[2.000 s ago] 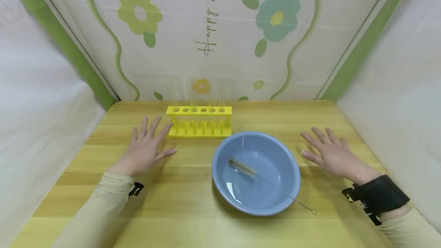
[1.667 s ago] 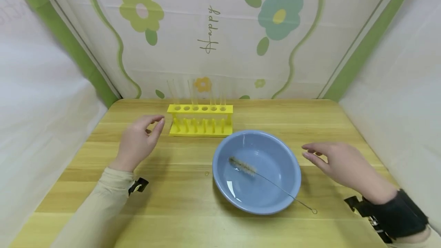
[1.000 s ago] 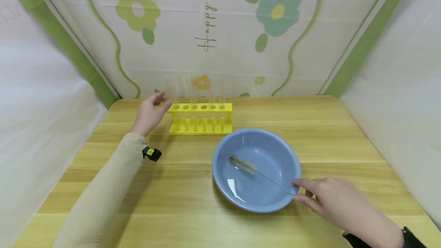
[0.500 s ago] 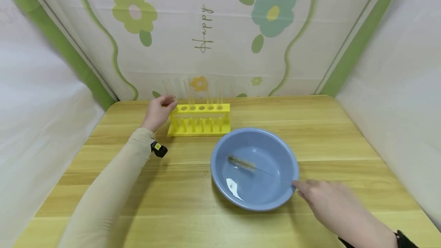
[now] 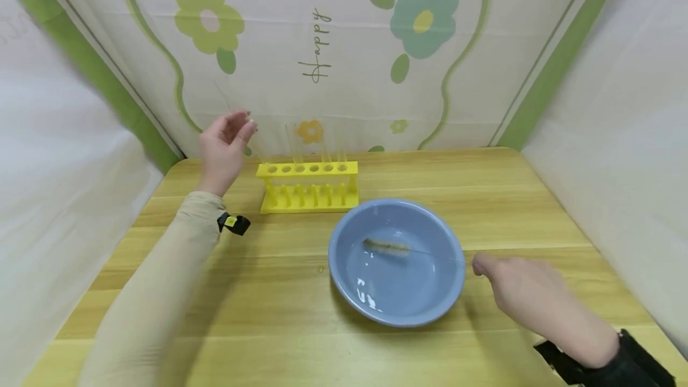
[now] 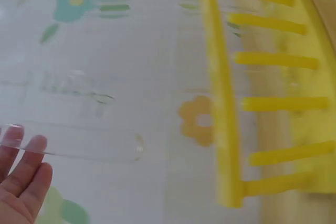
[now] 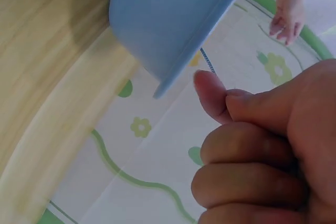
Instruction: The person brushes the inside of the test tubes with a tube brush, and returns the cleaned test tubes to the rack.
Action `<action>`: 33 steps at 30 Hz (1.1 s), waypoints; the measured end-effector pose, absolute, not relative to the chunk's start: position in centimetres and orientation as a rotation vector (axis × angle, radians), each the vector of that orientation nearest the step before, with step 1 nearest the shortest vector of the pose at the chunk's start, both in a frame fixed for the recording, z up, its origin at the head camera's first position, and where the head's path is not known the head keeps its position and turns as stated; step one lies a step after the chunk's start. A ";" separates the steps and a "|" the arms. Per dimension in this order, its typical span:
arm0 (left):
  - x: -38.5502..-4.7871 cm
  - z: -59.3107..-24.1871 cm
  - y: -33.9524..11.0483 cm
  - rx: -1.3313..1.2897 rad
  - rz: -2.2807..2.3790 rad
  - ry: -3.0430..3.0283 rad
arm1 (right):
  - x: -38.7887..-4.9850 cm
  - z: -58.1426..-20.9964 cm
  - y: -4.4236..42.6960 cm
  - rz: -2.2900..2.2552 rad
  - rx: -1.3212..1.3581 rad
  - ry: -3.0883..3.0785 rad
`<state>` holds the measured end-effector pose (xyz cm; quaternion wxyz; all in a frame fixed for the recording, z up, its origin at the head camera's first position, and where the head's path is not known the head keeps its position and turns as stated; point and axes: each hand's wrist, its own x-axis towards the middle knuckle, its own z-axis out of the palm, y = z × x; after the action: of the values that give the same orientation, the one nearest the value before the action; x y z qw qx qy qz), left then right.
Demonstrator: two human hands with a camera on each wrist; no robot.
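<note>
My left hand (image 5: pixel 221 151) holds a clear glass test tube (image 6: pixel 100 142) by its upper part, above the left end of the yellow test tube rack (image 5: pixel 309 170). In the left wrist view the tube's rounded bottom is out of the rack. With fingers curled, my right hand (image 5: pixel 537 297) pinches the thin wire handle of a test tube brush (image 5: pixel 388 247) at the right of the blue basin (image 5: pixel 395 294). The bristle head lies over the inside of the basin; whether it touches the water is unclear. The handle's loop end is hidden in the hand.
Three clear test tubes (image 5: pixel 294 143) stand in the rack. The basin holds water and sits in front of the rack's right end. A small wet drop (image 5: pixel 321 269) lies on the wooden table (image 5: pixel 279 315). A flowered curtain (image 5: pixel 344 46) closes off the back.
From spread open above the table, both hands have closed on things. The left took the leftmost test tube and raised it from the rack; the right took the brush handle and swung it upward.
</note>
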<state>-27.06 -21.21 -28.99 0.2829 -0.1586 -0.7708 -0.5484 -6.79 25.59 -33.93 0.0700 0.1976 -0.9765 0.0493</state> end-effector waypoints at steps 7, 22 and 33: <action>-22.0 -27.1 -20.4 -0.889 -0.852 -2.137 | -7.0 -33.0 27.2 0.312 0.551 -2.925; -15.1 -31.1 -17.2 -1.293 -0.026 -2.205 | -5.9 -33.2 30.1 0.612 0.578 -2.633; -14.7 -31.4 -17.6 -1.250 -0.001 -2.235 | -5.3 -33.8 29.1 0.668 0.735 -2.567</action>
<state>-14.74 -17.57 -31.41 0.2863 -0.4678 -0.8362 -0.0004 -5.31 29.07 -33.76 0.1933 0.2619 -0.9150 0.2382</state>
